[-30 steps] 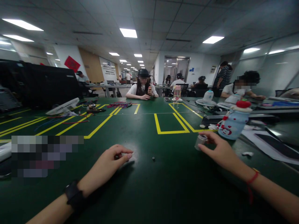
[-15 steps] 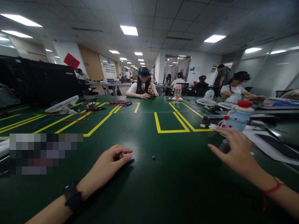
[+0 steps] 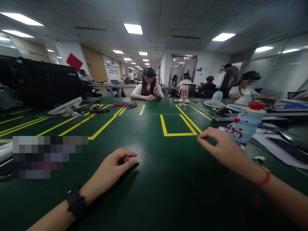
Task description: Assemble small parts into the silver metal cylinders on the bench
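Above the green table, my left hand has its thumb and fingers pressed together; a small pale thing, too hidden to name, shows between them. My right hand is on the right, thumb and index fingertips meeting in a pinch; whatever they may hold is too small to make out. Just behind the right hand stands a light blue bottle with a red top, leaning slightly right. A small white piece lies to the right of that wrist.
Yellow tape marks the table. Red and blue wires, a white fan and a small device sit at back left. A dark phone lies right. Across the table sits a person; a pink bottle stands nearby.
My right hand has moved left and closed from spread fingers into a pinch. The small round metal piece between my hands is no longer visible. The blue bottle now leans. My left hand has barely moved.
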### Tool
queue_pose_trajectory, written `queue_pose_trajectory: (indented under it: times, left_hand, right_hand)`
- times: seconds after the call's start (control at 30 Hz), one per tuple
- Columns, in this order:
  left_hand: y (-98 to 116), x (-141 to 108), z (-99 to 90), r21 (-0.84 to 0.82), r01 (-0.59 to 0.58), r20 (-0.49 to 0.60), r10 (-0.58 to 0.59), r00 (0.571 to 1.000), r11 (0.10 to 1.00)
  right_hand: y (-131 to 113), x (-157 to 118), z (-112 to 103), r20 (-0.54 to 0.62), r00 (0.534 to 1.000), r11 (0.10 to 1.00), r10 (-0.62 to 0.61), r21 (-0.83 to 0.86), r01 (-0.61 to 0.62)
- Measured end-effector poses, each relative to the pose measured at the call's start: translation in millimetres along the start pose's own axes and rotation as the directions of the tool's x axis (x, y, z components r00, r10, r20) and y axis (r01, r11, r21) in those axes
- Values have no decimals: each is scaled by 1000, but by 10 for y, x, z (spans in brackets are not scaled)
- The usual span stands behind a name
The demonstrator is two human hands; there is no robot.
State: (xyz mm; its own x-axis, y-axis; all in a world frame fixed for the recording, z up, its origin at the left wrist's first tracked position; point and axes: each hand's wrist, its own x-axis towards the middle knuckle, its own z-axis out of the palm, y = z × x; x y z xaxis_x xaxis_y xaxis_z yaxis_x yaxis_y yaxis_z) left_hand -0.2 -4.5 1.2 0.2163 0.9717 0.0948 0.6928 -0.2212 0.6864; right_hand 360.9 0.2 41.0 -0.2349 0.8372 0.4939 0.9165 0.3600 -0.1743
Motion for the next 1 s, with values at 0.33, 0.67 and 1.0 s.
queue_pose_trajectory:
  times: [0.33,0.67,1.0]
  left_hand:
    - [144,-39,-18,0,23,22,-23,999,1000]
    - [161,-51,-16,-28,26,28,-25,999,999]
    - [186,-43,9,-11,-3,25,3,1000,1000]
  right_hand:
    - [1219,-570,-381,36,896,870,442,-259,-419]
    - [1283,-521,-297,15,922,914,387,-140,-382]
    - [496,-363,-96,120,943,935,309,145,-325]
